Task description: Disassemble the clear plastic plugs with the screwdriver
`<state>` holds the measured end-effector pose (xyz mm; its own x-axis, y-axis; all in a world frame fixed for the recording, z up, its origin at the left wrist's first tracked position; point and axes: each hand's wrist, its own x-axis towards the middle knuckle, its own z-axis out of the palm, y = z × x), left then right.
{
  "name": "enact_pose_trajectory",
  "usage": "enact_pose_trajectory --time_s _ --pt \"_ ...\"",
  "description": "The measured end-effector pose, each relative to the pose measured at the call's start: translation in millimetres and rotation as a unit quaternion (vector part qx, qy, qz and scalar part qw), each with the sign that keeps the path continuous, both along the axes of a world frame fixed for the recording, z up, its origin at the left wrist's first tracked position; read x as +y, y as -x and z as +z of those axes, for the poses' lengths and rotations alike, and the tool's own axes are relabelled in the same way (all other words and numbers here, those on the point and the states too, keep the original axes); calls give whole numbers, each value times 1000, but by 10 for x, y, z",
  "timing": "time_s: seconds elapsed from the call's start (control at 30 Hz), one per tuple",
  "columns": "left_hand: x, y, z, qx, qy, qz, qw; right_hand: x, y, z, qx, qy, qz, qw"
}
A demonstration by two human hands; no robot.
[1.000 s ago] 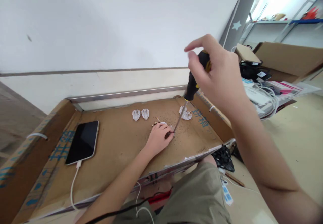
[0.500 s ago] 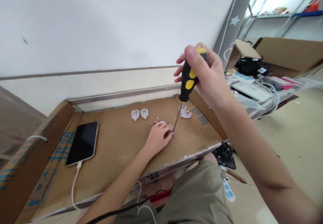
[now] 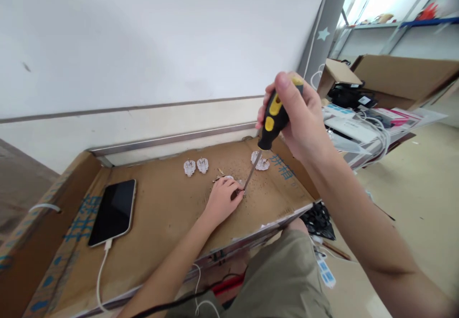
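Observation:
My right hand (image 3: 304,115) is wrapped round the black-and-yellow handle of a screwdriver (image 3: 270,126), thumb near its top. The tool leans, and its metal shaft runs down to my left hand's fingertips. Low on the cardboard, my left hand (image 3: 223,201) is closed, pinching a small piece at the shaft's tip; the fingers hide most of it. Part of a whitish piece shows just behind those fingers. Small brass-coloured metal parts (image 3: 220,170) lie beyond the knuckles. Two clear plug pieces (image 3: 202,165) rest farther back on the left, and two more plug pieces (image 3: 263,164) lie to the right.
Cardboard (image 3: 161,203) with raised sides covers the work surface, and dark specks are scattered around my left hand. A phone (image 3: 113,212) with a white cable lies at the left. On the right, a side table holds a white box (image 3: 349,129), cables and an open carton (image 3: 401,81).
The screwdriver leans more to the right, and my right hand has shifted slightly right and down, its fingers now curled closer round the handle. My left hand stays at the tip.

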<state>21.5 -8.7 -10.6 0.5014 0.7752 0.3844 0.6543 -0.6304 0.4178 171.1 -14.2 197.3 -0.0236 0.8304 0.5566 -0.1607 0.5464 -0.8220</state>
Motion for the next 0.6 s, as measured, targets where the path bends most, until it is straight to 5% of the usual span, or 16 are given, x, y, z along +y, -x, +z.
enact_pose_trajectory --time_s 0.6 --pt "20 10 -8 4 9 8 1000 -25 109 -167 82 12 -37 996"
